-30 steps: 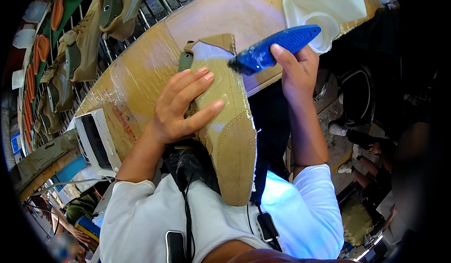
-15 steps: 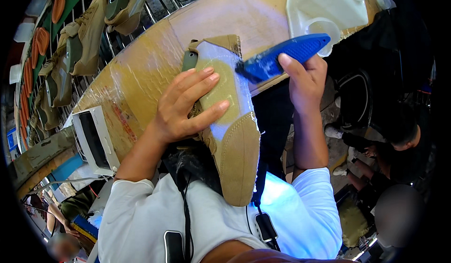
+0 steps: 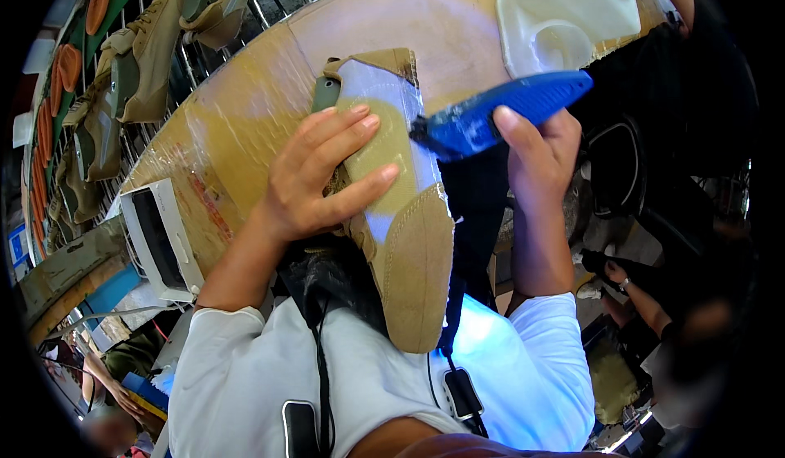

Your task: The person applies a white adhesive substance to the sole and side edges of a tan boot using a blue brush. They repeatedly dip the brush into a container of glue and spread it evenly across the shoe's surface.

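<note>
A tan shoe upper (image 3: 417, 266) with light mesh panels lies lengthwise in front of me, its stitched toe end toward my body and its heel end over the table. My left hand (image 3: 315, 172) holds it from the left, with fingers and thumb laid across the mesh. Pinched in my right hand (image 3: 544, 155) is a blue-handled brush (image 3: 511, 110), smeared with whitish residue. Its dark bristles meet the right edge of the upper near the heel. The brush handle points up and to the right.
The curved, tape-covered table (image 3: 237, 131) reaches from the left to the top. A translucent white plastic container (image 3: 564, 16) stands at its far right. Shoes (image 3: 147, 57) sit on a metal rack at left, beyond a white box (image 3: 161, 241) with a dark panel. Other people are at right and lower left.
The brush and my right hand have shifted slightly right and down. The upper has moved a little away from me, my left hand still on it. At right, people have moved.
</note>
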A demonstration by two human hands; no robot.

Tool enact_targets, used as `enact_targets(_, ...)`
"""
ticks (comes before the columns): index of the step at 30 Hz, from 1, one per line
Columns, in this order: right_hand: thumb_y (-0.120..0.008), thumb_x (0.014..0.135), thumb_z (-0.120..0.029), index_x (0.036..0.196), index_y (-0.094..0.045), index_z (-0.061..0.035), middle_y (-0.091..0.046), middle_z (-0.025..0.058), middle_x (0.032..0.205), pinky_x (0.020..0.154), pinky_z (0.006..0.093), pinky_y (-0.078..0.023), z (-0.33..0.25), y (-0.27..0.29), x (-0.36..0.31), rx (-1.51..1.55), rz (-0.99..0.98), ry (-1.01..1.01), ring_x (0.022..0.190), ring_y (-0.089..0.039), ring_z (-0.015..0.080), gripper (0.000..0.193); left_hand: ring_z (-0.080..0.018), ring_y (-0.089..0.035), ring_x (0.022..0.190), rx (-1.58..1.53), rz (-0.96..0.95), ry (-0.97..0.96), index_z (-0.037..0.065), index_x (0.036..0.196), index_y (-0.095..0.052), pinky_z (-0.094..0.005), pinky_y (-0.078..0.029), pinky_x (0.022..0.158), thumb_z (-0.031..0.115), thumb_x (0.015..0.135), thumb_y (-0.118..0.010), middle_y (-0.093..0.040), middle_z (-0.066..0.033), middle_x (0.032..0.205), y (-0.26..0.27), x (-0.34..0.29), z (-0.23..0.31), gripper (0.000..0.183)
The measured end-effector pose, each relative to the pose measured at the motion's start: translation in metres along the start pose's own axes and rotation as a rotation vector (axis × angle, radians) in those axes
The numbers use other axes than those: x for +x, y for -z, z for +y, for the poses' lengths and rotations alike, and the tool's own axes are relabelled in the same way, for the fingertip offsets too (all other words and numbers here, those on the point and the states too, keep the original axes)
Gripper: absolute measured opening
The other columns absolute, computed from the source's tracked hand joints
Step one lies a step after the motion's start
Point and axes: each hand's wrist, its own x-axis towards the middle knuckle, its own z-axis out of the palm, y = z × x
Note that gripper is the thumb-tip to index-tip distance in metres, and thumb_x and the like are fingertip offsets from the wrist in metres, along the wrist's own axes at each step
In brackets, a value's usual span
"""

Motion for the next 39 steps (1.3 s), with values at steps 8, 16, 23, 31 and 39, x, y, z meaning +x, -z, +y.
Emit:
enact_targets(8,-0.066,0.076,-0.008,0.086,-0.06,0.0041,-0.061,0.0058,0.079,0.068,0.0238,-0.044,-0.031,0.007,-0.015,0.031,-0.101,0.032,0.07,-0.056,0.0106,0.017,-0.0315,-0.057,0.102,-0.012,-0.003,0.008,0.018,0.106,-0.061,-0.0422,-0.048,0.083,0.008,0.072,-0.064,-0.056,-0.0156,0.115,0.0,-0.001,0.0,0.036)
enact_targets(16,-0.067,0.072,-0.009,0.09,-0.06,0.0065,-0.061,0.0068,0.082,0.066,0.023,-0.045,-0.039,0.001,-0.018,-0.034,-0.082,0.006,0.073,-0.057,0.0104,0.024,-0.0319,-0.058,0.101,-0.016,0.003,0.004,0.02,0.105,-0.062,-0.0421,-0.049,0.083,0.01,0.072,-0.064,-0.056,-0.0152,0.114,0.002,0.005,0.0,0.035)
enact_targets(23,-0.069,0.069,-0.026,0.077,-0.06,0.0035,-0.055,0.0105,0.069,0.048,0.0234,-0.032,-0.049,0.02,-0.031,0.001,-0.419,0.313,0.055,-0.046,0.0122,0.031,-0.0329,-0.058,0.102,-0.018,-0.028,0.011,0.019,0.106,-0.063,-0.0435,-0.048,0.084,0.012,0.072,-0.064,-0.057,-0.0156,0.112,0.006,0.007,-0.003,0.035)
enact_targets(31,-0.067,0.079,-0.003,0.089,-0.063,0.0012,-0.062,0.0042,0.083,0.069,0.0253,-0.046,-0.006,0.084,0.038,-0.506,0.47,0.189,0.076,-0.059,0.0125,0.012,-0.0367,-0.059,0.099,-0.09,0.038,0.041,0.013,0.104,-0.059,-0.0468,-0.047,0.084,0.016,0.067,-0.073,-0.058,-0.0213,0.109,0.003,0.013,-0.005,0.04)
enact_targets(39,-0.064,0.079,-0.004,0.088,-0.063,0.0035,-0.063,0.0061,0.082,0.067,0.025,-0.045,0.018,0.097,0.024,-0.693,0.262,0.301,0.074,-0.058,0.012,0.012,-0.0355,-0.059,0.099,-0.077,0.032,0.043,0.016,0.104,-0.06,-0.0457,-0.048,0.083,0.015,0.068,-0.072,-0.058,-0.0204,0.11,0.005,0.011,-0.007,0.038)
